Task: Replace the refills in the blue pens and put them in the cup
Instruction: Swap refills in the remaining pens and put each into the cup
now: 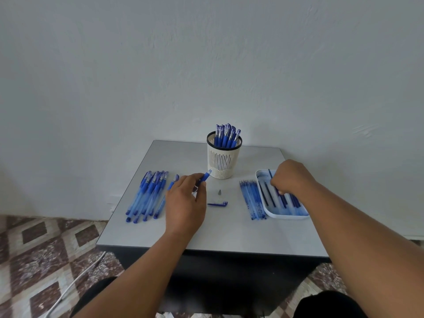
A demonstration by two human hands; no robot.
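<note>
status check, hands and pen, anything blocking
Left hand grips pen barrel. Right hand pinches refill over tray. Cup path unblocked.

Cup (224,160): cream w/ black rim, slotted sides, dotted base. Pens (146,193): blue grips, pale clear-blue barrels. Tray (261,191): white; refills (268,196) in it dark blue. Table (229,230): light grey. Floor (41,249): brown/cream diamond tiles. Wall (206,65): plain pale grey.

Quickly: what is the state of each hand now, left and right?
Left hand: grips a blue pen barrel.
Right hand: curled over the white tray, pinching a refill.
</note>
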